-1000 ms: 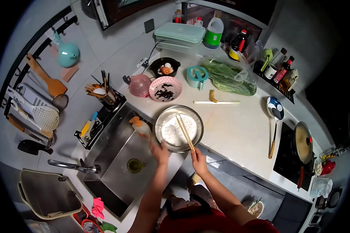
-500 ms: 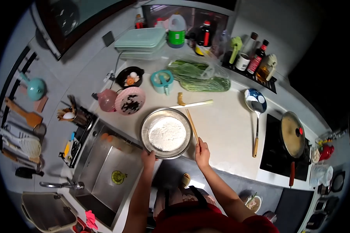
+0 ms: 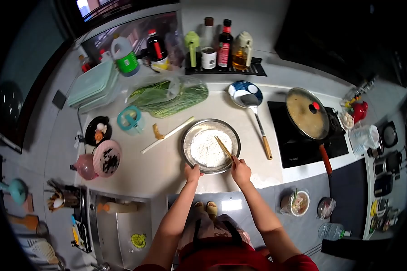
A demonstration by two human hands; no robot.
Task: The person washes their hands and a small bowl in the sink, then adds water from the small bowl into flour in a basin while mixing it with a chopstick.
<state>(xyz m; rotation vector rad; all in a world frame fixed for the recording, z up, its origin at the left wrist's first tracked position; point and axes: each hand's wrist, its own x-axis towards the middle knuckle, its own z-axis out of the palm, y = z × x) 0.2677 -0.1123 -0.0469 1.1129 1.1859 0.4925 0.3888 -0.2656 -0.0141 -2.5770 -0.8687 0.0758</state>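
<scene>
A metal bowl (image 3: pixel 234 133) stands at the counter's front edge, with white flour (image 3: pixel 207 150) in it. My left hand (image 3: pixel 192 173) is closed on the bowl's near left rim, thumb on top. At the near right rim, my right hand (image 3: pixel 241 171) grips a pair of wooden chopsticks (image 3: pixel 224 148), whose tips rest in the flour. Left of the bowl lie a long white scallion stalk (image 3: pixel 167 135) and a small piece that looks like ginger (image 3: pixel 158 131).
Bagged green vegetables (image 3: pixel 176 97) lie behind the bowl. To the right, a spatula (image 3: pixel 260 128) rests on a blue-patterned bowl (image 3: pixel 239 90), beside a lidded pan (image 3: pixel 307 115) on the black cooktop (image 3: pixel 298 153). A sink (image 3: pixel 122 226) is at left, a pink plate (image 3: pixel 107 158) above it.
My view has turned right, and the bowl has moved right along the counter, away from the sink. The chopsticks have gone from beside the bowl to inside it, tips in the flour.
</scene>
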